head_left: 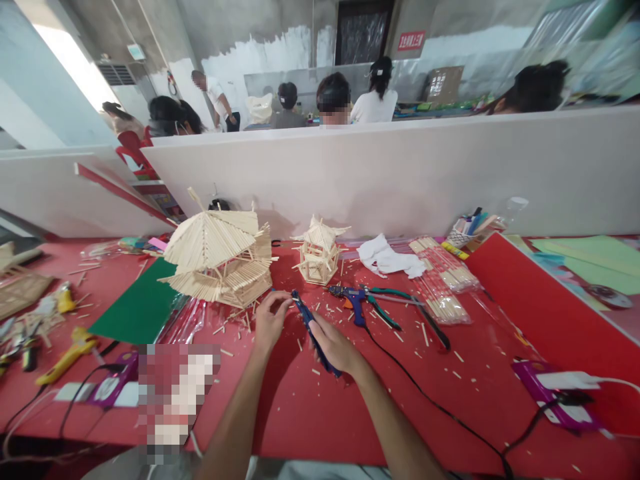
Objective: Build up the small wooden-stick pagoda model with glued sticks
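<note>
My right hand [334,347] is closed round the blue handles of a pair of cutters [309,328], whose tip points up and left. My left hand [270,319] pinches its fingertips together just at that tip; what they hold is too small to make out. Both hands hover over the red table [350,407], among scattered stick offcuts. Just behind my left hand stands a large wooden-stick pavilion model [220,257]. A smaller stick pavilion [319,253] stands a little further back, to the right.
A blue glue gun [353,298] with a black cord and green-handled pliers [385,303] lie right of my hands. Packs of sticks [443,283], a white cloth [387,259], a green sheet [143,307], a yellow tool [67,357] and power strips are around. A white partition [400,173] backs the table; people sit beyond.
</note>
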The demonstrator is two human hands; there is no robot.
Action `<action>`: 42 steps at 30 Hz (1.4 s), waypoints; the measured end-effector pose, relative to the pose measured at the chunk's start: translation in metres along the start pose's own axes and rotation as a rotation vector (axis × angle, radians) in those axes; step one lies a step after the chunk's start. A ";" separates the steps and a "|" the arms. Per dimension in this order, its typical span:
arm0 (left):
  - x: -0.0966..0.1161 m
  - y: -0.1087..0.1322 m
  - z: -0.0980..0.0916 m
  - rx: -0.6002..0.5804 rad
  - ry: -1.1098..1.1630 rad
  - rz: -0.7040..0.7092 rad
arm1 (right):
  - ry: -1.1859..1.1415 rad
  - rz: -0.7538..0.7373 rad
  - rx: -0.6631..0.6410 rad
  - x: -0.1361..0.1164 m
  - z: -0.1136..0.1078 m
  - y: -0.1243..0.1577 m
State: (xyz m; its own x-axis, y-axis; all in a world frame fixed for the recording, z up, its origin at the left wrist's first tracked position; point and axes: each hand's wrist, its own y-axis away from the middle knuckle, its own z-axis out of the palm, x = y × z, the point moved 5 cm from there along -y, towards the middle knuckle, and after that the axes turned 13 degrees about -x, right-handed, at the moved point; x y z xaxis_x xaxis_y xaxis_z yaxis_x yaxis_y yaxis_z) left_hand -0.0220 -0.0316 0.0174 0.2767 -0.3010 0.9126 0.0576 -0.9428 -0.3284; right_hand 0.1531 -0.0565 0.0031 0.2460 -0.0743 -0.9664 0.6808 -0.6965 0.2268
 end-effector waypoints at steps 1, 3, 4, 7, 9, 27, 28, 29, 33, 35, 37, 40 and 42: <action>-0.001 0.000 -0.001 -0.014 -0.020 0.001 | 0.009 -0.006 0.000 -0.001 0.000 0.000; -0.002 -0.001 -0.002 -0.033 -0.050 -0.006 | 0.019 -0.012 0.003 -0.001 0.000 0.000; -0.002 -0.001 -0.003 -0.038 -0.055 -0.012 | 0.026 -0.013 0.004 -0.001 0.000 0.000; 0.000 -0.002 -0.003 -0.050 -0.050 -0.027 | 0.047 -0.019 0.011 -0.003 0.000 0.001; 0.001 -0.002 -0.003 -0.059 -0.043 -0.029 | 0.046 -0.016 0.009 -0.003 0.000 0.001; -0.002 0.005 0.001 -0.053 -0.187 0.055 | 0.180 -0.015 0.062 -0.002 0.002 0.002; -0.002 0.005 0.001 -0.055 -0.195 0.063 | 0.173 -0.013 0.051 -0.002 0.002 0.002; -0.001 0.005 0.002 -0.058 -0.207 0.070 | 0.163 -0.011 0.038 -0.001 0.001 0.002; 0.001 0.003 0.000 -0.062 -0.236 0.074 | 0.139 -0.015 -0.002 -0.001 -0.002 0.000; 0.001 0.001 -0.001 -0.079 -0.241 0.064 | 0.156 -0.016 -0.001 -0.001 -0.003 0.000; -0.001 0.000 -0.001 -0.106 -0.238 0.051 | 0.197 -0.016 0.014 -0.002 -0.003 -0.001; -0.007 -0.001 -0.004 -0.109 -0.196 0.025 | 0.274 -0.041 0.059 -0.006 -0.001 -0.002; -0.010 0.000 -0.005 -0.090 -0.183 0.031 | 0.291 -0.047 0.078 -0.009 0.002 -0.003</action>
State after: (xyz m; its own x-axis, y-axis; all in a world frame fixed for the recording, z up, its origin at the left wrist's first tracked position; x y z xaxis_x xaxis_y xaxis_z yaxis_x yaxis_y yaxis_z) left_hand -0.0296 -0.0295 0.0099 0.4474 -0.3070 0.8400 -0.0375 -0.9448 -0.3254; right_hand 0.1474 -0.0552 0.0103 0.4103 0.1589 -0.8980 0.6440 -0.7477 0.1619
